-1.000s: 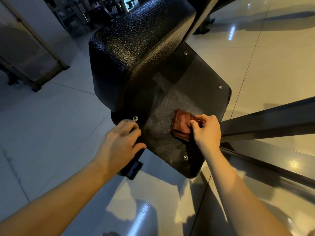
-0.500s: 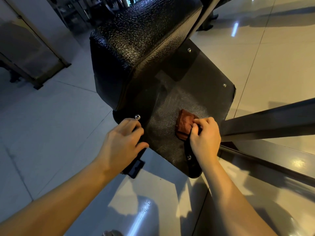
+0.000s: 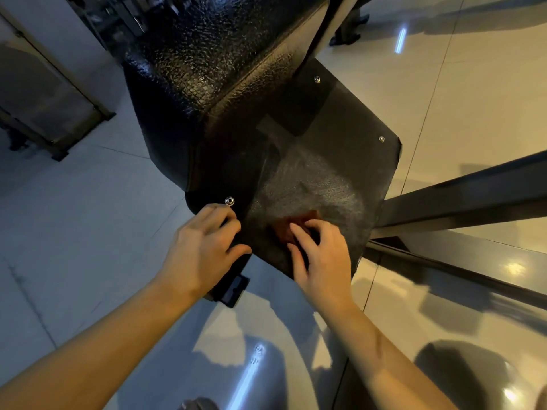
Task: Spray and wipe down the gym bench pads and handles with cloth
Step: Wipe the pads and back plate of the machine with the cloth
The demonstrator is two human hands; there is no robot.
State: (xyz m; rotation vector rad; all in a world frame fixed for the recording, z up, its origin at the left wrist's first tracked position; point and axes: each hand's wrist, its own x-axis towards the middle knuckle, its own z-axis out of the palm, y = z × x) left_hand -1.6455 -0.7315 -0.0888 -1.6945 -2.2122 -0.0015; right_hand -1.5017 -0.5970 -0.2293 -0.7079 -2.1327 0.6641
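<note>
The cloth [image 3: 299, 226], a reddish-brown folded piece, lies on the near part of the bench's flat black panel [image 3: 325, 161], mostly covered by the right hand [image 3: 322, 261]. That hand's grip is curled over the cloth, fingertips pressing it against the panel. The left hand [image 3: 204, 247] grips the panel's near-left edge just below a rivet [image 3: 229, 200], fingers on top and thumb under.

Status, as judged: wiping of this panel is in progress. A paler, streaked patch surrounds the cloth and suggests a treated area; the panel's far corners look darker and are probably outstanding. The textured cushion [image 3: 207, 69] above cannot be rated. No handles and no spray bottle are in view. A dark frame beam [image 3: 461, 196] runs to the right above the tiled floor [image 3: 74, 232].
</note>
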